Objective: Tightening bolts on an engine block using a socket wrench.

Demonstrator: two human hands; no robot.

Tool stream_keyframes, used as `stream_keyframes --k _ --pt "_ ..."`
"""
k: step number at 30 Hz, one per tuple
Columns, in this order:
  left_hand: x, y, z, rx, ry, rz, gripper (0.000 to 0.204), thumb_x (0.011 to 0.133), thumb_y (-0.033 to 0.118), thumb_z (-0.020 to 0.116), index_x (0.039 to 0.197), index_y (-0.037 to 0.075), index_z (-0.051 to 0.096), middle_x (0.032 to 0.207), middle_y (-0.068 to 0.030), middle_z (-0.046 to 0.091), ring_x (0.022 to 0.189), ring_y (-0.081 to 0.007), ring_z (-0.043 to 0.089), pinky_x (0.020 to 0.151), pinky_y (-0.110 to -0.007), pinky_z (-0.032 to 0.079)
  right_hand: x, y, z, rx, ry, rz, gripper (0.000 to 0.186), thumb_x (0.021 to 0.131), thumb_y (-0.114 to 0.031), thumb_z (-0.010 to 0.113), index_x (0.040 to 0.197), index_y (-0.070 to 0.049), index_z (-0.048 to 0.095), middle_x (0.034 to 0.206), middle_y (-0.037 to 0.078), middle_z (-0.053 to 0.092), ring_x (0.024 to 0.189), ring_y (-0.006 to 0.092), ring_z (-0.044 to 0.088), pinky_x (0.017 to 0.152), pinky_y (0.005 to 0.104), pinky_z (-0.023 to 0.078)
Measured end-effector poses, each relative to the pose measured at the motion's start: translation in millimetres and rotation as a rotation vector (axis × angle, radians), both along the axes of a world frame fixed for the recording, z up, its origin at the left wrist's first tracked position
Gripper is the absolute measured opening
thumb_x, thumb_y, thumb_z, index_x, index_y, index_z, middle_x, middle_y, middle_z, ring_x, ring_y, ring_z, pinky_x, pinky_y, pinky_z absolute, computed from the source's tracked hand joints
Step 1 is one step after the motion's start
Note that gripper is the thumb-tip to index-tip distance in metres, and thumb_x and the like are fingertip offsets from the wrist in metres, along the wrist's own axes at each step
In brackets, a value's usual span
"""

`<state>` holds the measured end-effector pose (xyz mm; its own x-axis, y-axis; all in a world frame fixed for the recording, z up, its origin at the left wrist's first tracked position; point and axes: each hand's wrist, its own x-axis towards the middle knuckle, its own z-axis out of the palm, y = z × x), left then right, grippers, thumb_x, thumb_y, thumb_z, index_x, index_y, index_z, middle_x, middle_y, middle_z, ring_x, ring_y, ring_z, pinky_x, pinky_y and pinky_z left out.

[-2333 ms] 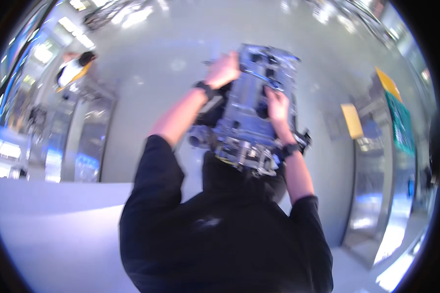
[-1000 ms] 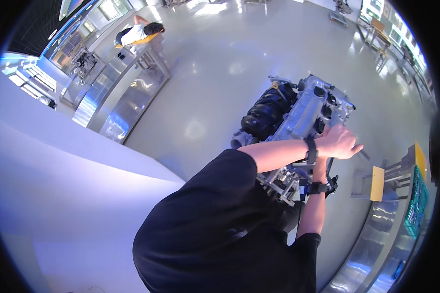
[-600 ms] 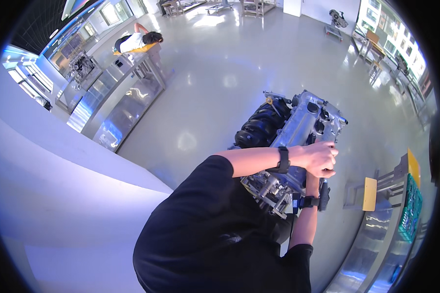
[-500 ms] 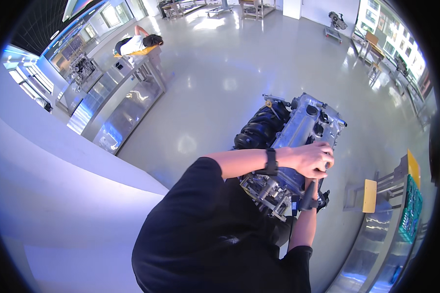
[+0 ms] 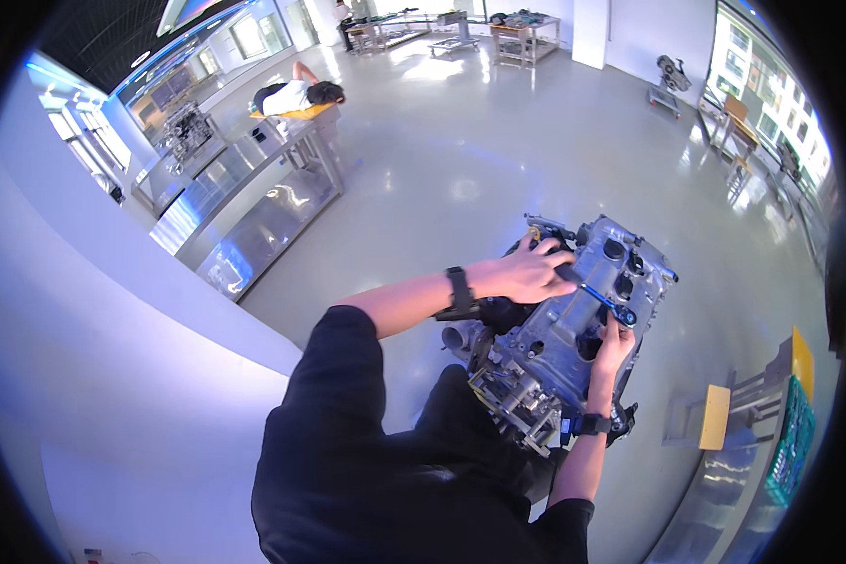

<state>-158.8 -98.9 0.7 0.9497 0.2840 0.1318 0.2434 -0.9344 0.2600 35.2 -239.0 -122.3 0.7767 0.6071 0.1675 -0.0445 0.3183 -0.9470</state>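
Observation:
A metal engine (image 5: 564, 338) with a ribbed silver top cover stands in front of me. Across its top lies a ratchet wrench (image 5: 598, 297) with a blue-tinted shaft and a round head near the cover's right edge. My left hand (image 5: 526, 274) is at the wrench's dark handle end, its fingers curled about it. Close to the wrench head is my right hand (image 5: 613, 348), thumb and fingers pinched around the part just below the head. Whatever sits under the head is hidden by these fingers. Black round caps (image 5: 615, 250) line the cover beyond.
To the left stands a metal workbench (image 5: 282, 202), with a person (image 5: 296, 97) leaning over its far end. A bench at right carries a green tray (image 5: 791, 442) of tools. A white curved wall (image 5: 141, 376) rises close at my left. Another engine stand (image 5: 665, 99) is far back.
My hands, one over the other half a second ago, have parted. The left moved left and away to the handle end; the right now shows at the wrench head. The view has shifted slightly.

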Motion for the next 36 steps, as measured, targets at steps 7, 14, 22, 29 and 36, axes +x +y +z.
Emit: stream_keyframes --k 7,14,22,29,36 --pt "89 -1 -10 -0.053 -0.041 0.292 0.059 0.099 0.046 0.032 0.103 0.000 0.069 0.152 -0.0228 0.022 0.139 -0.0467 0.015 0.099 -0.076 0.014 -3 0 5 -0.009 -0.097 -0.002 0.021 0.092 -0.023 0.064 0.076 -0.011 0.058 0.063 -0.008 0.048 0.051 0.0011 0.037 0.046 0.0195 0.027" --pt "184 -22 -11 -0.389 0.091 0.210 0.032 0.070 0.026 0.064 0.091 0.003 0.073 0.099 -0.0199 0.069 0.096 -0.0381 0.064 0.076 -0.054 0.050 7 -2 -8 -0.108 -0.235 -0.016 0.021 0.095 -0.018 0.058 0.082 -0.002 0.061 0.067 -0.005 0.054 0.060 0.0027 0.043 0.051 0.0229 0.032" --pt "199 -103 -54 -0.008 -0.355 -0.040 0.003 0.071 0.013 0.062 0.072 0.012 0.064 0.063 -0.0091 0.063 0.063 -0.0293 0.066 0.051 -0.044 0.049 24 -10 -49 0.148 -0.317 0.008 0.024 0.095 -0.019 0.058 0.108 0.001 0.058 0.101 0.007 0.059 0.087 0.0119 0.053 0.079 0.0286 0.045" --pt "195 -108 -69 0.369 -0.355 -0.328 0.008 0.082 0.021 0.056 0.082 0.019 0.064 0.057 -0.0044 0.056 0.056 -0.0266 0.059 0.050 -0.041 0.037 14 -7 -34 -0.111 -0.501 -0.148 0.031 0.097 -0.025 0.055 0.109 0.003 0.058 0.097 0.007 0.059 0.083 0.0120 0.054 0.074 0.0294 0.046" --pt "212 -110 -82 0.442 -0.478 0.101 0.005 0.080 0.021 0.057 0.080 0.021 0.063 0.061 -0.0016 0.055 0.060 -0.0252 0.054 0.061 -0.042 0.039 13 -15 -37 -0.089 -0.456 -0.030 0.027 0.096 -0.024 0.055 0.103 0.002 0.058 0.092 0.005 0.059 0.078 0.0113 0.053 0.069 0.0289 0.045"
